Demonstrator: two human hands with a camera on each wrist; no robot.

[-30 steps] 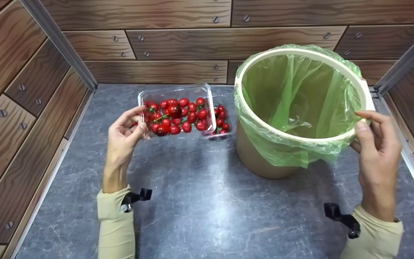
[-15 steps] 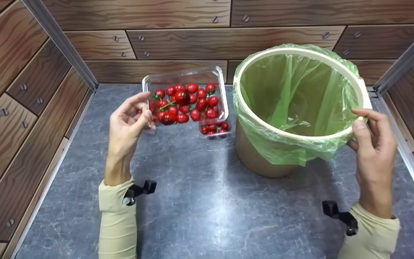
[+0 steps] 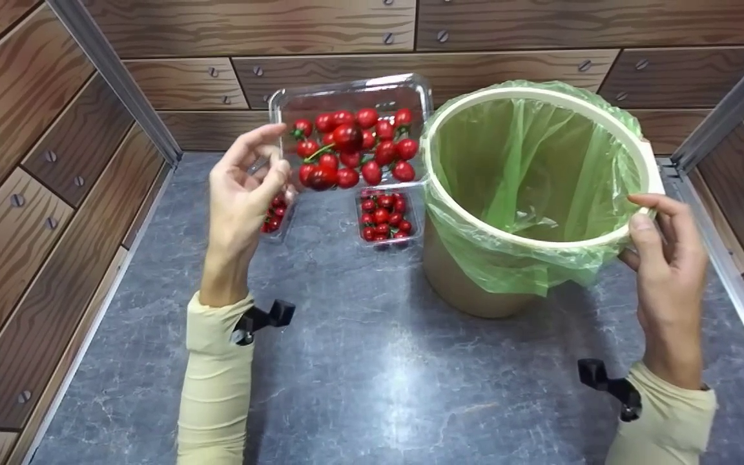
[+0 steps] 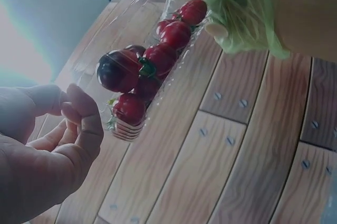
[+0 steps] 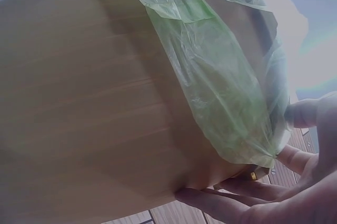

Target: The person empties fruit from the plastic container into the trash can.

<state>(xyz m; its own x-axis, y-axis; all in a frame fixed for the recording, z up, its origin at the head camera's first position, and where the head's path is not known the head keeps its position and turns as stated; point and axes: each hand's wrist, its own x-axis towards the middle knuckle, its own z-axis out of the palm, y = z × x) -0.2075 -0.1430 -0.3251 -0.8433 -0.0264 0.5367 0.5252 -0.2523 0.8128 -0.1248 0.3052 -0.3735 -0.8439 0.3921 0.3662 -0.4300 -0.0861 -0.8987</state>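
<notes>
Left of the bin (image 3: pixel 459 284), your left hand (image 3: pixel 243 184) pinches one end of a clear tray (image 3: pixel 352 85) of cherry tomatoes (image 3: pixel 348 137), raised over the past second beside the rim and revealing a punnet (image 3: pixel 382 216); the lift looks well along. Your right hand (image 3: pixel 669 274) pinches the bin's lined rim. No writing is legible.

Place: lab-style booth suggested | bin (image 3: pixel 459 278) set on grey marbled tabletop (image 3: pixel 359 361) | wood-patterned panels (image 3: pixel 320 29) (screw heads (image 3: pixel 388 39) seemingly printed) placed behind and beside bin | metal corner posts (image 3: pixel 113 77) seen left and right of bin
</notes>
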